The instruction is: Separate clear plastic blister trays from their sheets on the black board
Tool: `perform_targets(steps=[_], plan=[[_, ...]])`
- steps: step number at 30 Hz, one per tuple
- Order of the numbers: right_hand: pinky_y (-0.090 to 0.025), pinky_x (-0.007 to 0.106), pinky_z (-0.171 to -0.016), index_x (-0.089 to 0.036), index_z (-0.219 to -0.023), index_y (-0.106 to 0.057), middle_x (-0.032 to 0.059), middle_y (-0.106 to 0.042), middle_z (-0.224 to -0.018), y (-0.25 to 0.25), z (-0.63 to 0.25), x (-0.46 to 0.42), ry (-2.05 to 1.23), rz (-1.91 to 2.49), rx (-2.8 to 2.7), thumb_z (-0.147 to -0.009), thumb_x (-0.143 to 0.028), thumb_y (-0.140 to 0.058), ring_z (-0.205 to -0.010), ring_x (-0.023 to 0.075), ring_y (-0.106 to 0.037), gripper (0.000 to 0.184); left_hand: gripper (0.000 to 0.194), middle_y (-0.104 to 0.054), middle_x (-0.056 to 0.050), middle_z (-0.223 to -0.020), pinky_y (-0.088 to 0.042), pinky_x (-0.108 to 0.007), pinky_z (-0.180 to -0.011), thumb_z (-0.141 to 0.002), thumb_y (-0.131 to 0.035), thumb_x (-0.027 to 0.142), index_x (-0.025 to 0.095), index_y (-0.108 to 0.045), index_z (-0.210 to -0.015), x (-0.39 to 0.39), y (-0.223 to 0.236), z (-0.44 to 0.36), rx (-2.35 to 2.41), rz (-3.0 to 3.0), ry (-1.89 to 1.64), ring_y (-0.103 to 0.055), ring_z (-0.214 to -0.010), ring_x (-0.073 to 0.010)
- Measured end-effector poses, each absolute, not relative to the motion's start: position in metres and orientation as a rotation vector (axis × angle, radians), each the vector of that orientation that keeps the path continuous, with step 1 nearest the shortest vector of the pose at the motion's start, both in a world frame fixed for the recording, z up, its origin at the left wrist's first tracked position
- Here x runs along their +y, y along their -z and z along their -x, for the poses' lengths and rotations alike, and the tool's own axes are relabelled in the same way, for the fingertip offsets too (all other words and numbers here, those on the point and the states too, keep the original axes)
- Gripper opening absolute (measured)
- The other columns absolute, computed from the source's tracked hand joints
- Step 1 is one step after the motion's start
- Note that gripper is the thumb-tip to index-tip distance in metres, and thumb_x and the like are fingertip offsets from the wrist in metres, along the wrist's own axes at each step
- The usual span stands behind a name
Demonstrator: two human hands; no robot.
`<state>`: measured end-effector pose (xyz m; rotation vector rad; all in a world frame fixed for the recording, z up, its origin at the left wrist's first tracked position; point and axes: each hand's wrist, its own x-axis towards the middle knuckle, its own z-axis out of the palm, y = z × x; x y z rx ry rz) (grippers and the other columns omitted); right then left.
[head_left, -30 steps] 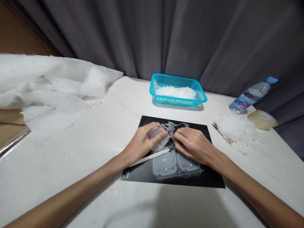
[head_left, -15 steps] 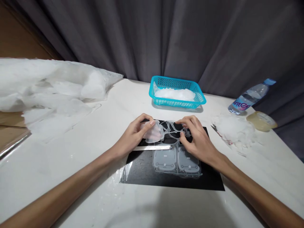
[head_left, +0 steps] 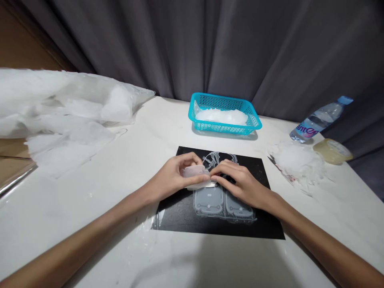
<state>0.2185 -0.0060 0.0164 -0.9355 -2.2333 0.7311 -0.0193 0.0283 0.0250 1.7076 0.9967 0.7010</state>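
Note:
My left hand grips a translucent, rounded plastic piece, with the thumb in front and the fingers behind it. At the piece's right edge, the thumb and forefinger of my right hand are pinched together, close against the left fingertips. Both hands are over a black mat. Just below them lie two joined translucent rounded panels on the mat. Thin clear offcut strips curl behind the hands. A short end of a white flat stick shows beneath the held piece; the rest is hidden.
A blue basket with white material stands at the back. To the right are small scissors, a heap of white scraps, a water bottle and a yellowish tub. White plastic bags fill the left side.
My right hand has left the clear strips and moved left to the held piece's edge. My left hand has tilted that piece up and shifted it slightly right.

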Motion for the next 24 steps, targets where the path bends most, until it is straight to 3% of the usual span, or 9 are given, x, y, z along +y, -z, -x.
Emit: perform_targets(steps=[3,7,13,19,24], plan=[[-0.050,0.035,-0.095,-0.020,-0.111,-0.062,0.0058,-0.067,-0.105,-0.016,-0.218,-0.006,-0.674,0.926,-2.293,-0.109,-0.020,-0.050,-0.100,0.0187,-0.062,0.012,0.031,-0.073,-0.002,-0.091,-0.045,-0.029,-0.065,-0.089,-0.074,0.047,0.023,-0.076,-0.109,0.028,-0.027,0.021,0.965,-1.856,-0.602,-0.059,-0.072,-0.0169],[-0.050,0.037,-0.093,-0.020,-0.109,-0.059,0.0068,-0.066,-0.103,-0.016,-0.214,-0.010,-0.611,0.969,-2.326,-0.110,-0.022,-0.047,-0.098,0.0206,-0.061,0.011,0.025,-0.071,-0.003,-0.079,-0.046,-0.029,-0.066,-0.091,-0.070,0.042,0.019,-0.076,-0.082,0.030,-0.023,0.022,1.033,-1.846,-0.612,-0.061,-0.072,-0.0176],[-0.050,0.034,-0.087,-0.021,-0.102,-0.057,0.0047,-0.064,-0.098,-0.021,-0.215,-0.014,-0.670,1.105,-2.174,-0.107,-0.019,-0.050,-0.094,0.0198,-0.062,0.008,0.022,-0.067,-0.002,-0.075,-0.048,-0.028,-0.061,-0.086,-0.073,0.040,0.018,-0.068,-0.081,0.063,-0.016,0.044,1.424,-1.296,-1.179,-0.058,-0.067,-0.0155],[-0.049,0.040,-0.093,-0.020,-0.109,-0.061,0.0078,-0.065,-0.106,-0.014,-0.220,0.000,-0.448,1.353,-1.907,-0.104,-0.021,-0.055,-0.102,0.0240,-0.062,0.008,0.025,-0.071,-0.001,-0.084,-0.050,-0.024,-0.066,-0.094,-0.072,0.044,0.019,-0.070,-0.097,0.037,-0.035,0.031,0.972,-1.373,-0.819,-0.065,-0.072,-0.0129],[-0.047,0.039,-0.098,-0.022,-0.113,-0.065,0.0067,-0.067,-0.110,-0.026,-0.213,-0.011,-0.482,1.169,-1.895,-0.106,-0.024,-0.054,-0.109,0.0229,-0.062,0.013,0.026,-0.072,-0.001,-0.084,-0.053,-0.023,-0.069,-0.095,-0.072,0.043,0.018,-0.069,-0.097,0.016,-0.039,0.017,0.849,-1.327,-0.719,-0.068,-0.074,-0.0135]])
